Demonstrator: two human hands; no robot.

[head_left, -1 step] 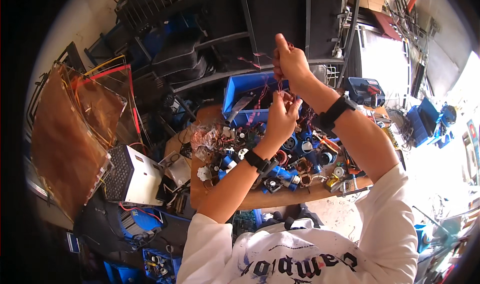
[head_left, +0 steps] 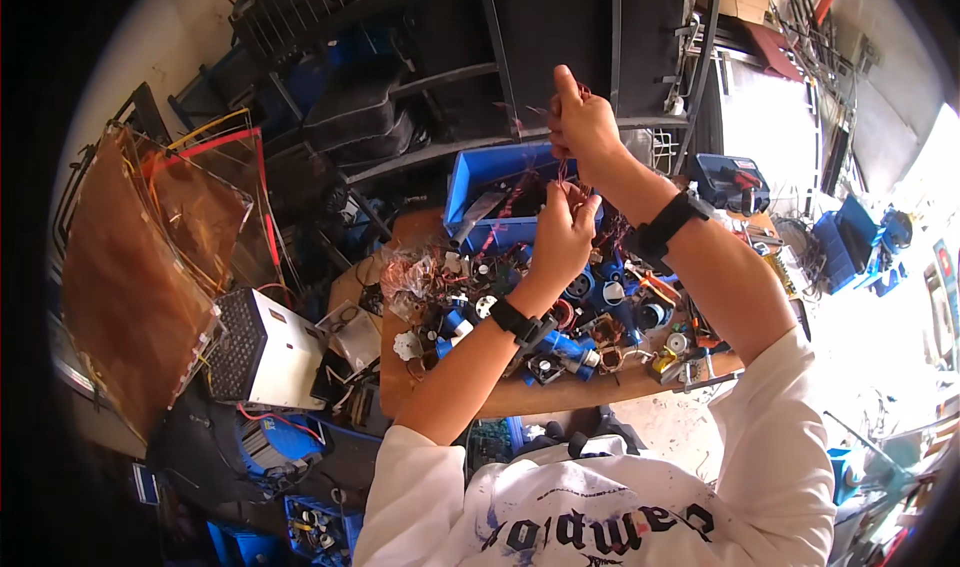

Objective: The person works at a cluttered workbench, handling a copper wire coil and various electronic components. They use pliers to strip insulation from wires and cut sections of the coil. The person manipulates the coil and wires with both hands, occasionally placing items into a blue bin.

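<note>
Both my hands are raised over the blue bin (head_left: pixel 459 189) at the back of the table. My right hand (head_left: pixel 583 127) is the higher one, its fingers closed round reddish twisted wires (head_left: pixel 562 170) and its thumb pointing up. Just below, my left hand (head_left: pixel 566 225) pinches the lower stretch of the same wires. Loose reddish wire ends (head_left: pixel 517 125) stick out to the left of my right hand, blurred. More reddish wire dangles in front of the bin. What lies inside my curled fingers is hidden.
A wooden table (head_left: pixel 500 401) carries blue plugs and sockets (head_left: pixel 570 347), loose parts and a clear plastic bag (head_left: pixel 407 279). A white metal box (head_left: pixel 272 352) and a brown panel (head_left: pixel 140 287) stand left. Behind is a black metal frame (head_left: pixel 500 57); an opened tool case (head_left: pixel 731 182) lies right.
The loose wire ends left of my right hand have swung and now hang differently, and the dangling strands have shifted. My hands have barely moved and keep their grip.
</note>
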